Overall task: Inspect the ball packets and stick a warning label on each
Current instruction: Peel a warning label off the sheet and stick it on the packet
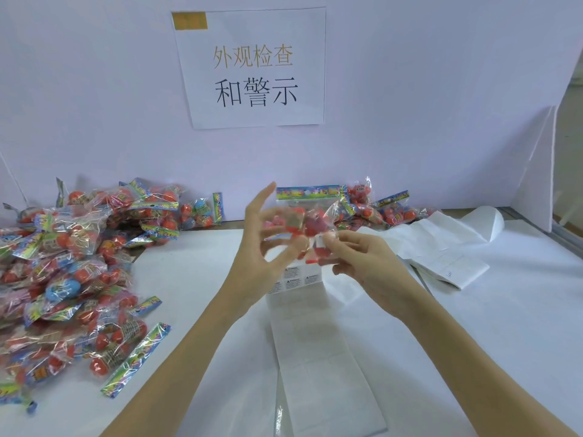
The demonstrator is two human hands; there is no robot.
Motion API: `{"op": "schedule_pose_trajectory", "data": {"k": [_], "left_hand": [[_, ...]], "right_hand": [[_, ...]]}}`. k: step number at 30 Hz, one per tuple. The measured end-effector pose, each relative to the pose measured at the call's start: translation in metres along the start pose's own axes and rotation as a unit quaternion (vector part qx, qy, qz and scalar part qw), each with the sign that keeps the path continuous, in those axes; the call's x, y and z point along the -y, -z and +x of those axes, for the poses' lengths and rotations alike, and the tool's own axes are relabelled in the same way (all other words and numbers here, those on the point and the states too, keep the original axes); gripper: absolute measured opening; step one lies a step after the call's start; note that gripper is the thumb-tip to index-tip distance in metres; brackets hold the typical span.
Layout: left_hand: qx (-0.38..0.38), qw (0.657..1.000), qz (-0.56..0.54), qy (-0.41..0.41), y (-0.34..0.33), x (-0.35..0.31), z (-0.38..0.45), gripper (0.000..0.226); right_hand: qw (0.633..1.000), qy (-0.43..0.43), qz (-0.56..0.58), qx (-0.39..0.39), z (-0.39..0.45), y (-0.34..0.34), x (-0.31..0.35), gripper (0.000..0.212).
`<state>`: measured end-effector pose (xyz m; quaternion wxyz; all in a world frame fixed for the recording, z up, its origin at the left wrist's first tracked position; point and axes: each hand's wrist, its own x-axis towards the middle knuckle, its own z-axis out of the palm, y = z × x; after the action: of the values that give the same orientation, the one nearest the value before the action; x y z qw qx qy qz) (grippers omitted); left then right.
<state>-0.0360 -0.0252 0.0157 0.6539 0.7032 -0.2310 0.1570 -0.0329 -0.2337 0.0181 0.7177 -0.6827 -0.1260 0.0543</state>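
1. At the left of the frame lies a big pile of packets [72,263]: crinkly clear film, shiny, with round red and blue balls inside and colourful card strips on top. The film looks slippery, so I think the heap could slide toward the table [473,342] edge.

2. In the centre, the left hand [262,247] holds one packet [303,222] up in the air, just above the middle of the table. Its thumb and lower fingers press the bag from the left; the forefinger stands straight and free. This grip looks light, so the packet may turn or drop when the label is pushed on.

3. Below the hands lies the label sheet [303,310], a long glossy white strip, mostly bare, with a few small printed labels near its top end.

4. Just right of centre, the right hand [362,263] pinches a small white label [321,239] between thumb and fingertips, touching the lower part of the packet. The film is wrinkled over the balls, so the label may crease, sit crooked, or stick to the fingers.

5. At the right, more packets [378,206] rest by the wall, and used backing paper [441,244] lies folded, thin and smooth.
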Motion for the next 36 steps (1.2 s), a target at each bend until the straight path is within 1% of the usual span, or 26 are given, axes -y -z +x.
{"op": "schedule_pose_trajectory", "data": {"k": [2, 3, 4, 5, 6, 7, 8, 9, 11, 12, 13, 14, 16, 17, 19, 22, 24, 26, 28, 30, 31, 32, 34, 36], "left_hand": [[-0.064, 0.997, 0.047, -0.006, 0.009, 0.003, 0.005, 0.058], [-0.103, 0.992, 0.071, 0.000, 0.015, 0.006, 0.008, 0.045], [-0.141, 0.985, 0.098, 0.009, 0.021, 0.012, 0.010, 0.033], [-0.171, 0.976, 0.130, 0.026, 0.027, 0.019, 0.011, 0.022], [-0.188, 0.966, 0.169, 0.052, 0.032, 0.027, 0.011, 0.016], [-0.189, 0.954, 0.219, 0.084, 0.036, 0.036, 0.011, 0.015], [-0.173, 0.938, 0.280, 0.108, 0.040, 0.045, 0.009, 0.018], [-0.137, 0.920, 0.347, 0.119, 0.042, 0.053, 0.008, 0.027], [-0.026, 0.884, 0.455, 0.105, 0.046, 0.067, 0.005, 0.044], [0.034, 0.865, 0.492, 0.095, 0.048, 0.072, 0.006, 0.049], [0.086, 0.846, 0.519, 0.092, 0.050, 0.077, 0.006, 0.052], [0.123, 0.830, 0.536, 0.097, 0.051, 0.082, 0.007, 0.053], [0.158, 0.813, 0.549, 0.114, 0.052, 0.088, 0.009, 0.050], [0.166, 0.809, 0.552, 0.117, 0.053, 0.089, 0.009, 0.047], [0.168, 0.801, 0.562, 0.119, 0.054, 0.090, 0.008, 0.046], [0.150, 0.790, 0.586, 0.100, 0.053, 0.088, 0.009, 0.046], [0.131, 0.784, 0.602, 0.071, 0.050, 0.086, 0.009, 0.047], [0.125, 0.782, 0.608, 0.056, 0.049, 0.084, 0.008, 0.054], [0.139, 0.773, 0.617, 0.060, 0.050, 0.084, 0.007, 0.057], [0.182, 0.755, 0.627, 0.071, 0.053, 0.087, 0.007, 0.052], [0.198, 0.757, 0.618, 0.075, 0.054, 0.089, 0.007, 0.051], [0.203, 0.768, 0.602, 0.080, 0.053, 0.090, 0.008, 0.050], [0.186, 0.788, 0.580, 0.088, 0.051, 0.090, 0.010, 0.050], [0.161, 0.783, 0.595, 0.076, 0.051, 0.091, 0.011, 0.051]], "right_hand": [[0.994, -0.029, 0.094, -0.049, 0.004, 0.010, 0.005, 0.027], [0.982, -0.038, 0.174, -0.063, 0.004, 0.016, 0.010, 0.024], [0.956, -0.029, 0.289, -0.040, 0.003, 0.024, 0.016, 0.022], [0.902, -0.009, 0.432, 0.021, 0.000, 0.031, 0.021, 0.025], [0.817, 0.010, 0.567, 0.102, -0.004, 0.037, 0.025, 0.033], [0.734, 0.026, 0.651, 0.190, -0.009, 0.042, 0.029, 0.043], [0.692, 0.033, 0.677, 0.247, -0.012, 0.046, 0.032, 0.052], [0.689, 0.034, 0.671, 0.272, -0.013, 0.048, 0.032, 0.057], [0.715, 0.018, 0.641, 0.279, -0.011, 0.047, 0.029, 0.057], [0.733, 0.004, 0.627, 0.262, -0.010, 0.045, 0.026, 0.054], [0.760, -0.009, 0.608, 0.231, -0.008, 0.042, 0.023, 0.051], [0.789, -0.017, 0.583, 0.191, -0.006, 0.040, 0.021, 0.049], [0.837, -0.027, 0.533, 0.121, -0.003, 0.037, 0.018, 0.044], [0.851, -0.031, 0.515, 0.100, -0.002, 0.035, 0.016, 0.042], [0.865, -0.039, 0.492, 0.088, 0.000, 0.029, 0.013, 0.038], [0.877, -0.047, 0.472, 0.081, 0.002, 0.026, 0.011, 0.036], [0.882, -0.054, 0.461, 0.075, 0.003, 0.026, 0.011, 0.035], [0.885, -0.062, 0.456, 0.070, 0.003, 0.024, 0.010, 0.034], [0.887, -0.070, 0.453, 0.064, 0.003, 0.022, 0.009, 0.033], [0.888, -0.077, 0.449, 0.059, 0.003, 0.020, 0.008, 0.032], [0.889, -0.079, 0.447, 0.056, 0.003, 0.019, 0.008, 0.032], [0.890, -0.080, 0.446, 0.054, 0.003, 0.019, 0.008, 0.032], [0.891, -0.082, 0.444, 0.051, 0.004, 0.019, 0.008, 0.031], [0.891, -0.085, 0.444, 0.051, 0.004, 0.019, 0.008, 0.031]]}}
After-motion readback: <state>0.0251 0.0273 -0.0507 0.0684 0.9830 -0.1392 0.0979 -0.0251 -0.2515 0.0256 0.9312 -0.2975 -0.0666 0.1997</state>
